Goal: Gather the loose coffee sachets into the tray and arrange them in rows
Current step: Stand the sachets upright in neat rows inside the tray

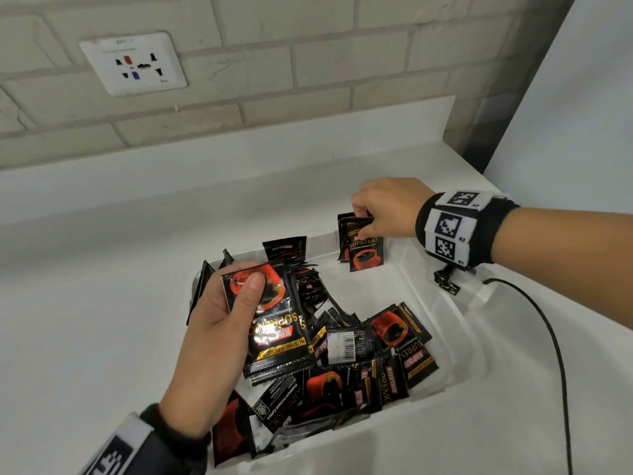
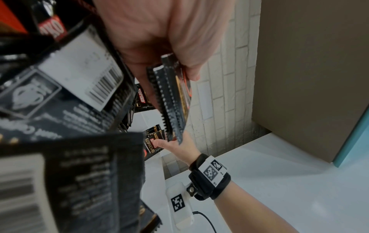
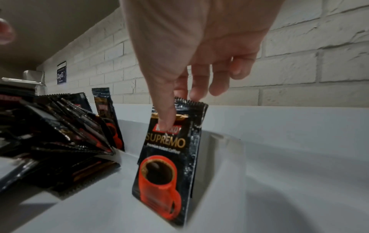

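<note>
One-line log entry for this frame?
left hand: holds sachet stack | right hand: stands upright sachets in tray corner | pile unsorted

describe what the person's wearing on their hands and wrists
Both hands are bare, with no gloves or rings in view. The right wrist band is black fabric carrying white square tiles printed with black fiducial codes. A small camera mount hangs under it, with a thin black cable trailing away. The left wrist band is also black with a white coded tile.

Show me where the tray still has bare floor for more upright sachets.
The tray has bare floor along its right wall, between the upright sachets the right hand pinches and the jumbled pile. The left and near parts are crowded.
</note>
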